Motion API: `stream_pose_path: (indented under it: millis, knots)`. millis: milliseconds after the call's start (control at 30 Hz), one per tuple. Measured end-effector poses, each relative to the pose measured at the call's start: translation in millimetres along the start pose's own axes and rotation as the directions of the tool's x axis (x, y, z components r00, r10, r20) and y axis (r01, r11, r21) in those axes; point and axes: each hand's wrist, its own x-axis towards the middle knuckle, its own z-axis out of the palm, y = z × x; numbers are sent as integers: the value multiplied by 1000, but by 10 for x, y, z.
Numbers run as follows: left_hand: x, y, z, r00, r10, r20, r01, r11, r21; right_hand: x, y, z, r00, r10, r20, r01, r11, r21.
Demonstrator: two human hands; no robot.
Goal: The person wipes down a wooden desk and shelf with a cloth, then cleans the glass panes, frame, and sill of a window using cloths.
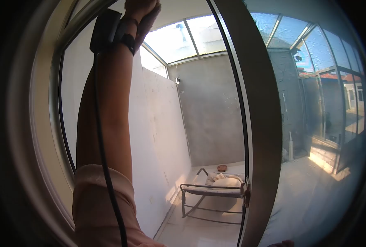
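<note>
My left hand (140, 7) is raised high at the top edge of the view, in front of the glass of a metal-framed pane. Its fingers are closed on a fuzzy brownish-purple cloth (148, 25), which hangs down beside the wrist. Part of the hand is cut off by the frame. A black device (105, 31) is strapped to that wrist, and a black cable (102, 152) runs from it down the forearm. Only a small dark bit of my right hand (285, 243) shows at the bottom edge, its fingers mostly out of sight.
A dark metal upright (259, 123) with a latch (246, 192) divides the panes. Beyond the glass, a metal-framed rocking seat (212, 190) holds bundled cloth, with a round reddish-brown object (222, 168) behind it. At right are more windows (335, 103) and sunlit floor.
</note>
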Motion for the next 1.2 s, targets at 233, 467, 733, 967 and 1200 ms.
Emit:
stream_pose_path:
  millis: [233,467,733,967,1200]
  knots:
    - [464,-423,-615,982,-78,172,49,985,167,71,-25,-90,994,23,104,5,968,-253]
    - [-1735,1333,700,854,512,-86,426,-786,-448,205,-71,-176,985,69,155,-36,977,-208]
    - [-2907,1687,1163,773,615,-156,390,-654,-648,38,-29,251,953,-175,249,241,933,-266]
    - [-927,-7,357,934,354,49,356,-934,-31,-89,22,588,878,-427,215,463,648,-605]
    - [-1451,463,497,998,-3,63,-6,-999,41,-71,-317,671,827,-433,358,534,409,-740]
